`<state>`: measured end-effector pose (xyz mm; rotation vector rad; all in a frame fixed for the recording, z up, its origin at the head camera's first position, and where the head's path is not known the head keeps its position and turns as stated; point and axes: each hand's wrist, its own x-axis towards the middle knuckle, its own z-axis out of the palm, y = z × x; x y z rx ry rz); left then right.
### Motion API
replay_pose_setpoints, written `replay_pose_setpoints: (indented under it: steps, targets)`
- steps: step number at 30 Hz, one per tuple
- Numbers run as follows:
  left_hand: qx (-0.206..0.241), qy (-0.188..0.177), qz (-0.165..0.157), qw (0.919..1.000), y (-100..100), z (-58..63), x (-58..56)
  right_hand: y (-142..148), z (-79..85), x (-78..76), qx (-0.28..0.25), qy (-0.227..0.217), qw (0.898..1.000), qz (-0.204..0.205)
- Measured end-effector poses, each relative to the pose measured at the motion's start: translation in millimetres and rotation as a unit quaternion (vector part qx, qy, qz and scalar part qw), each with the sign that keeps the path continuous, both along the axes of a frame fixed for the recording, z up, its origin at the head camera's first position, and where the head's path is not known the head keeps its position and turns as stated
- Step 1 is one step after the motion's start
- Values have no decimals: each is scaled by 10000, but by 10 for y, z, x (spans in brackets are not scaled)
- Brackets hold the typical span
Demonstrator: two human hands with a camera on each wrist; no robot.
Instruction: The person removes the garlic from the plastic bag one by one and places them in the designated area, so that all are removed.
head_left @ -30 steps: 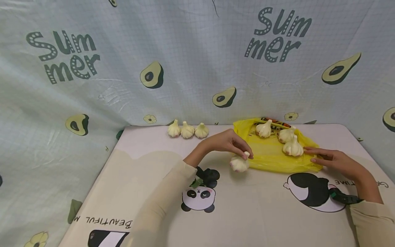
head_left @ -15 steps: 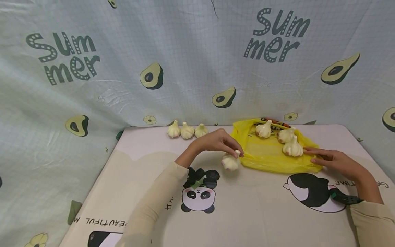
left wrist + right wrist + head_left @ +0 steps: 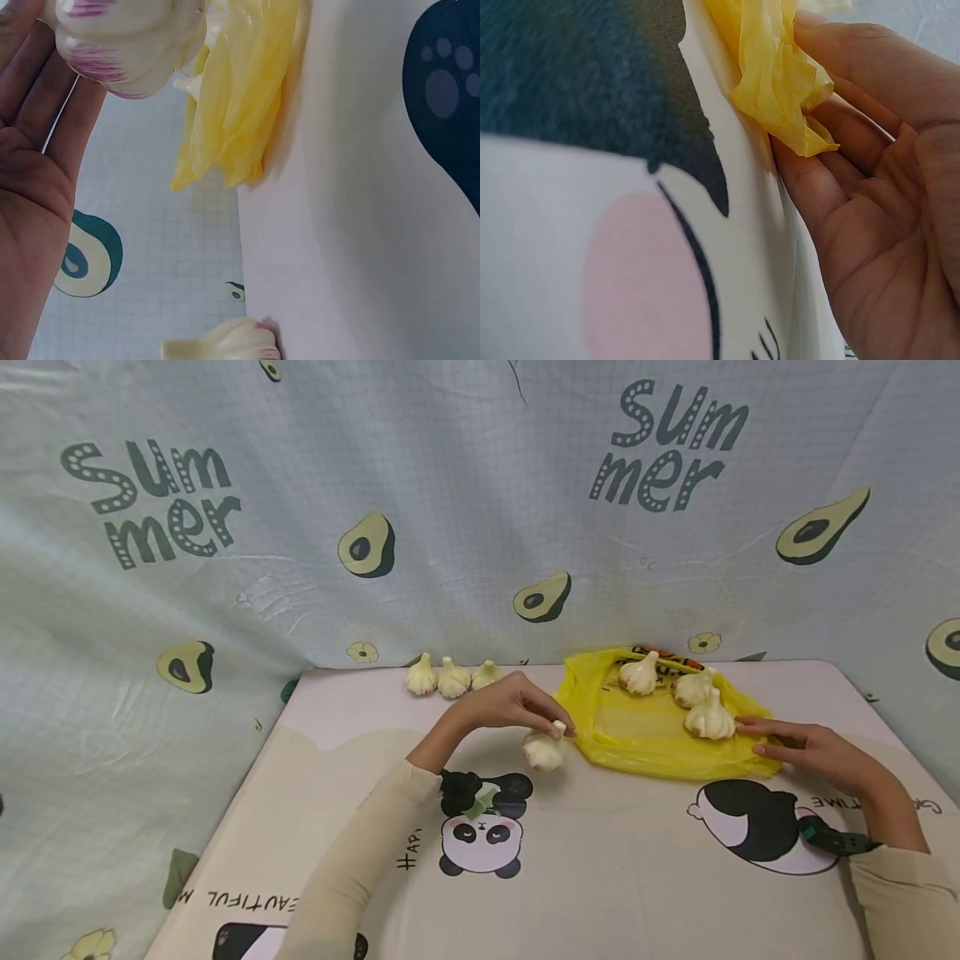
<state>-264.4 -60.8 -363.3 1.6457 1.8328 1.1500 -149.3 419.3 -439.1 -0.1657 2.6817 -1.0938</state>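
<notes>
Your left hand [image 3: 517, 702] has shifted left since the earlier frame, taking its bulb [image 3: 542, 753] past the bag's left end. Reading left to right: three garlic bulbs [image 3: 453, 678] stand in a row at the table's [image 3: 637, 835] back edge, your wrist partly covering the third. I'd call those done. Next, the bulb in transit: you've got it pinched by the neck, tilted, apparently just off the table near the bag. Cream-white, ribbed, pink-purple streaks low down, stubby neck. Then the yellow bag [image 3: 630, 727] with three remaining bulbs [image 3: 710, 717] on it, two touching; those look left to do. Far right, your right hand [image 3: 828, 753] touches the bag's end; can't tell whether you're pinching the film.
</notes>
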Motion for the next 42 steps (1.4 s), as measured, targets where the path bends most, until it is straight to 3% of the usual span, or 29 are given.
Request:
replay_pose_setpoints:
  steps: [20,42]
  targets:
    - [-89,-402,532,9977,-280,-12,32,-12,-22,18,67,-70,9999,-33]
    - [-9,-250,1040,9943,-543,-113,13,-8,-1,20,114,-89,9999,-16]
